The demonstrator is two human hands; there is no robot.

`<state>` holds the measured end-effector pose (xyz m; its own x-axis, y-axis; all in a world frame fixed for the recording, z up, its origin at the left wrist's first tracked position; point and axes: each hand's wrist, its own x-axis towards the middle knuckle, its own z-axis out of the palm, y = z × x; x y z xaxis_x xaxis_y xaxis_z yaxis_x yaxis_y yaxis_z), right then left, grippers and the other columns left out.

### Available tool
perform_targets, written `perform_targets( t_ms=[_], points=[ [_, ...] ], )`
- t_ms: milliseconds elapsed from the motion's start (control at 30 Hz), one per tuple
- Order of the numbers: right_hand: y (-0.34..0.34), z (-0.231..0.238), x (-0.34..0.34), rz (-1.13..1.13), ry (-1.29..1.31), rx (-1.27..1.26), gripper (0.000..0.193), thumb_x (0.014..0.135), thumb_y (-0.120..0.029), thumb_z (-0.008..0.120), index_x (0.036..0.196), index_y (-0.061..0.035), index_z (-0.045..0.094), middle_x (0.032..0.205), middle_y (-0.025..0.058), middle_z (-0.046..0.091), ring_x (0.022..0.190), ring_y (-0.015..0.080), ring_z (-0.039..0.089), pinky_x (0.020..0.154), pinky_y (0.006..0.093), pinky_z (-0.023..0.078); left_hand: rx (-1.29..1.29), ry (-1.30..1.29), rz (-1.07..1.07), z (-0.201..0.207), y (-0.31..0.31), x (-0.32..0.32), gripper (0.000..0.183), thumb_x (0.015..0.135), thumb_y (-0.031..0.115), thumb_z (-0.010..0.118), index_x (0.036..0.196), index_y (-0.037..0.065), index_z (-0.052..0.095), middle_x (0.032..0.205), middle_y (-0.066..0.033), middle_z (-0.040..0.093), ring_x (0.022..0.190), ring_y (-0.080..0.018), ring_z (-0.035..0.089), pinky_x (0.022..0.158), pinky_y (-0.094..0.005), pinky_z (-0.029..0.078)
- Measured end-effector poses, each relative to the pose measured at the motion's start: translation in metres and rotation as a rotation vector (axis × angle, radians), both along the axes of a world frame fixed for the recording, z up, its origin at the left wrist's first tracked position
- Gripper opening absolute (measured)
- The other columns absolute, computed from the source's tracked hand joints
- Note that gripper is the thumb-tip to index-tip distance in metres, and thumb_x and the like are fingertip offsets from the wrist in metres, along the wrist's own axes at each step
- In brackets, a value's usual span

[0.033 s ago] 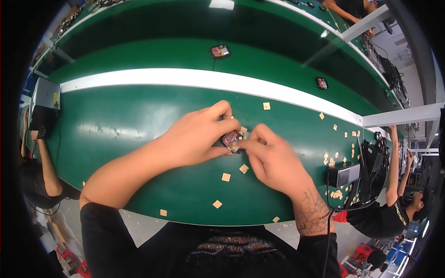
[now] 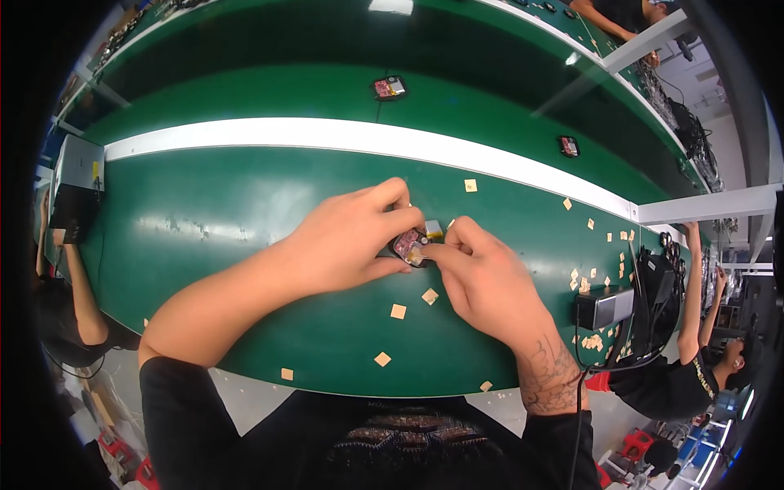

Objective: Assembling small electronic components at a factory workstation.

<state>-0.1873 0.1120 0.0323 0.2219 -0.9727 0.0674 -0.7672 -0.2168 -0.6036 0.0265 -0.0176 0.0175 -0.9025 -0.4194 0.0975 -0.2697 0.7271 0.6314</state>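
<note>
A small electronic device [image 2: 406, 242] with a dark casing and a red circuit board sits between my hands over the green table. My left hand [image 2: 363, 233] grips its casing from the left, thumb below and bent fingers above. At its lower right part, my right hand [image 2: 482, 273] pinches with thumb and forefinger near a pale, yellowish piece. What exactly lies between those fingertips is too small to tell. A flat silver piece with a yellow edge [image 2: 434, 229], looking like a pouch battery, sticks out at the device's upper right, beside my right fingers.
Beige square stickers [image 2: 398, 311] lie scattered over the table [image 2: 188, 245], thickest at right by a black-and-grey box [image 2: 604, 308] with cables. Beyond a white rail [image 2: 327, 135], similar devices [image 2: 390, 87] rest on a green strip. A grey-black box [image 2: 77, 188] stands left. Other people work on both sides.
My right fingertips have shifted slightly and are less blurred. The silver piece at the device's upper right now shows more plainly. My left hand keeps its hold.
</note>
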Motion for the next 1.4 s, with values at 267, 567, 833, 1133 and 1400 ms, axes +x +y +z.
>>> perform_targets(
  t_ms=[267, 567, 833, 1133, 1400],
  points=[
    [0.000, 0.023, 0.012, -0.007, 0.454, -0.156, 0.014, 0.082, -0.005, 0.072, 0.094, -0.0037, 0.065, 0.095, 0.0071, 0.060, 0.088, 0.0257, 0.068, 0.070, 0.0397, 0.060, -0.008, 0.001, 0.041, 0.003, 0.005, -0.006, 0.046, 0.080, 0.021, 0.091, 0.117, 0.011, 0.065, 0.111, -0.0078, 0.063, 0.096, -0.0355, 0.069, 0.077, -0.0463, 0.057],
    [-0.009, -0.008, -0.010, -0.134, -0.239, 0.070, 0.019, 0.091, -0.006, 0.078, 0.108, -0.0037, 0.069, 0.095, 0.0084, 0.063, 0.081, 0.0245, 0.069, 0.064, 0.0368, 0.056, -0.024, -0.033, 0.068, 0.003, 0.008, -0.006, 0.048, 0.079, 0.022, 0.092, 0.116, 0.009, 0.064, 0.112, -0.0079, 0.063, 0.100, -0.0350, 0.068, 0.080, -0.0462, 0.057],
    [-0.015, -0.014, -0.021, -0.080, -0.164, -0.050, 0.035, 0.090, -0.013, 0.082, 0.123, -0.0119, 0.072, 0.110, 0.0062, 0.062, 0.085, 0.0278, 0.071, 0.074, 0.0412, 0.059, 0.026, 0.067, 0.020, 0.004, 0.000, -0.002, 0.054, 0.078, 0.018, 0.092, 0.122, 0.009, 0.063, 0.113, -0.0107, 0.064, 0.104, -0.0356, 0.067, 0.086, -0.0456, 0.058],
    [-0.018, -0.005, -0.024, -0.072, -0.179, 0.103, 0.032, 0.088, -0.011, 0.084, 0.116, -0.0073, 0.070, 0.105, 0.0083, 0.069, 0.097, 0.0276, 0.071, 0.083, 0.0381, 0.057, -0.004, 0.085, -0.045, -0.002, 0.002, -0.003, 0.035, 0.081, 0.013, 0.089, 0.111, 0.011, 0.070, 0.106, -0.0076, 0.060, 0.093, -0.0288, 0.065, 0.080, -0.0407, 0.057],
    [-0.015, -0.009, -0.026, -0.068, -0.150, 0.040, 0.028, 0.088, -0.009, 0.083, 0.110, -0.0050, 0.068, 0.101, 0.0086, 0.071, 0.090, 0.0282, 0.071, 0.083, 0.0401, 0.057, -0.113, 0.102, -0.086, -0.005, 0.002, -0.005, 0.028, 0.079, 0.013, 0.090, 0.105, 0.013, 0.077, 0.106, -0.0048, 0.061, 0.085, -0.0233, 0.066, 0.074, -0.0392, 0.058]
  ],
)
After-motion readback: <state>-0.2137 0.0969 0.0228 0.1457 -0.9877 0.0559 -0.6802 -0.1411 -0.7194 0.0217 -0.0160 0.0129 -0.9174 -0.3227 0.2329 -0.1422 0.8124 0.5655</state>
